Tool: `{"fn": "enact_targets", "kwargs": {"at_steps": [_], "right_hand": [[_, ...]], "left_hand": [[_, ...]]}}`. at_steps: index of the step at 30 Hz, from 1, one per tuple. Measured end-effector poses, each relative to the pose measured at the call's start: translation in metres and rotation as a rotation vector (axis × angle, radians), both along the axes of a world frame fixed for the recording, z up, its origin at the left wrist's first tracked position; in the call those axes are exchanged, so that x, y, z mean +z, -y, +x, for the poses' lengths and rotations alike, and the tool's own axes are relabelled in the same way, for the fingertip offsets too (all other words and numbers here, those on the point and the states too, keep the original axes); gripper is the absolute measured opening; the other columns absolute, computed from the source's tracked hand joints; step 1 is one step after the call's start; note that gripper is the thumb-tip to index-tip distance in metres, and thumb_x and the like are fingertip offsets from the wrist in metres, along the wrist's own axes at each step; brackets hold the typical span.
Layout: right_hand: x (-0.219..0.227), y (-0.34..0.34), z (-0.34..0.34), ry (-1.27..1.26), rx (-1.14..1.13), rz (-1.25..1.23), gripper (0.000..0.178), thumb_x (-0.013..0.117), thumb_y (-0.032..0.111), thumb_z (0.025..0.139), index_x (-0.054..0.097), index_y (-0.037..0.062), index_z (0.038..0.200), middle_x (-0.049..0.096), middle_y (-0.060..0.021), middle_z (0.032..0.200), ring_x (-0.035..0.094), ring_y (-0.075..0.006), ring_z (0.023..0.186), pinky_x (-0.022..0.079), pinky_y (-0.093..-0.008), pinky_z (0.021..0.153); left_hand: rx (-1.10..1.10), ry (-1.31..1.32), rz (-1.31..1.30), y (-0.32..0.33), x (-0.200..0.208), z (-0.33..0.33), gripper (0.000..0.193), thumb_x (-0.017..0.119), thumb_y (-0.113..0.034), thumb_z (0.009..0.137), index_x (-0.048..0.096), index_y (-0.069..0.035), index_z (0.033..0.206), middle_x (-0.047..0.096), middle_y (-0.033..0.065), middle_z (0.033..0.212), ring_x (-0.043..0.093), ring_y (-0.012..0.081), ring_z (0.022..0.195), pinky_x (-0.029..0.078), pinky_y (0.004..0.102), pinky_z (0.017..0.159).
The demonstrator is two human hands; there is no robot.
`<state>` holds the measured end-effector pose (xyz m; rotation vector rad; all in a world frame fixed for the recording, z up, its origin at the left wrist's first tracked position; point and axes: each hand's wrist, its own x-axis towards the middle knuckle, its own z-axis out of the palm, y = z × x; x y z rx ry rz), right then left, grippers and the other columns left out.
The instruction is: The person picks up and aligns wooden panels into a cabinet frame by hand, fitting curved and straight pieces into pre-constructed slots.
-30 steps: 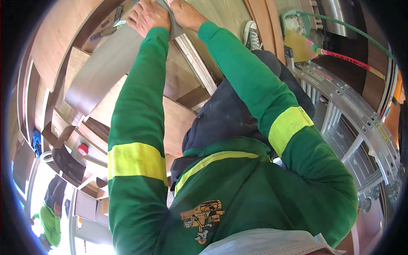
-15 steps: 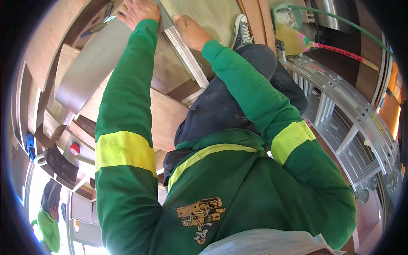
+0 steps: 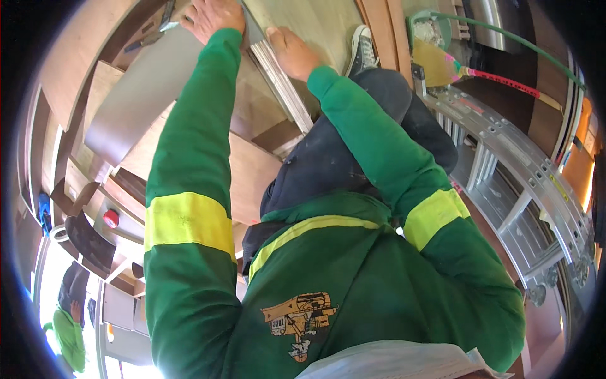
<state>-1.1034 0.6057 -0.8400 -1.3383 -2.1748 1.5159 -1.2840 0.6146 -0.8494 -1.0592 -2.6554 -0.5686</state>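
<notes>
My left hand (image 3: 214,19) lies on the upper end of a smooth grey-brown sheet (image 3: 145,95), its fingers spread and partly cut off by the upper edge of the view. The sheet slopes down to the left and bends at its lower end. Beside it, my right hand (image 3: 293,55) is closed, thumb on top and the other fingers curled under. Whatever it may hold is hidden. Just left of that hand runs a stack of thin pale strips (image 3: 281,85), seen along the edges. A hammer-like tool (image 3: 167,16) and a dark-handled tool (image 3: 142,43) rest left of my left hand.
An aluminium ladder (image 3: 524,170) lies along my right side, with a broom (image 3: 435,66) beyond its end. Wooden panels (image 3: 82,57) and curved offcuts (image 3: 91,243) crowd the left, near a red tape roll (image 3: 111,218). Another person in green (image 3: 69,335) is at lower left.
Both hands have shifted slightly right in the view, the right hand also a little downward. The fingers of my left hand look more spread on the sheet.
</notes>
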Motion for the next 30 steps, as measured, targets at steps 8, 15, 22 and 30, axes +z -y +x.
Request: {"fn": "enact_targets", "kwargs": {"at_steps": [8, 15, 22, 30], "right_hand": [[-0.004, -0.001, 0.007, 0.05, 0.01, -0.076, 0.064, 0.031, 0.047, 0.106, 0.06, -0.0103, 0.111, 0.063, -0.0359, 0.11, 0.06, -0.0516, 0.104, 0.045, -0.0536, 0.096], [-0.014, -0.005, 0.008, 0.075, 0.039, -0.075, 0.063, 0.031, 0.047, 0.107, 0.061, -0.0084, 0.106, 0.064, -0.0333, 0.11, 0.059, -0.0487, 0.106, 0.044, -0.0497, 0.096], [-0.026, -0.083, -0.093, -0.171, 0.065, 0.101, 0.06, 0.033, 0.046, 0.107, 0.061, -0.0069, 0.103, 0.065, -0.0309, 0.107, 0.061, -0.0432, 0.098, 0.046, -0.0468, 0.093], [-0.08, -0.121, -0.119, -0.253, 0.13, 0.254, 0.054, 0.03, 0.034, 0.107, 0.061, -0.0098, 0.107, 0.061, -0.0386, 0.111, 0.056, -0.053, 0.11, 0.045, -0.052, 0.096]], "left_hand": [[-0.039, 0.108, -0.04, -0.001, 0.024, 0.006, 0.025, 0.051, -0.025, 0.098, 0.063, -0.008, 0.111, 0.063, 0.0147, 0.108, 0.056, 0.0339, 0.11, 0.037, 0.05, 0.102], [0.008, 0.092, -0.015, -0.001, -0.008, -0.002, 0.024, 0.055, -0.028, 0.094, 0.065, -0.011, 0.107, 0.065, 0.0115, 0.111, 0.057, 0.0338, 0.111, 0.033, 0.0531, 0.106], [0.037, 0.183, -0.054, 0.002, -0.002, 0.0, 0.025, 0.055, -0.03, 0.095, 0.066, -0.013, 0.11, 0.065, 0.0106, 0.115, 0.056, 0.0334, 0.118, 0.028, 0.0559, 0.113], [0.006, 0.185, -0.044, -0.002, -0.007, 0.005, 0.025, 0.055, -0.03, 0.095, 0.065, -0.012, 0.11, 0.065, 0.0104, 0.114, 0.056, 0.0336, 0.119, 0.026, 0.0584, 0.115]]}}
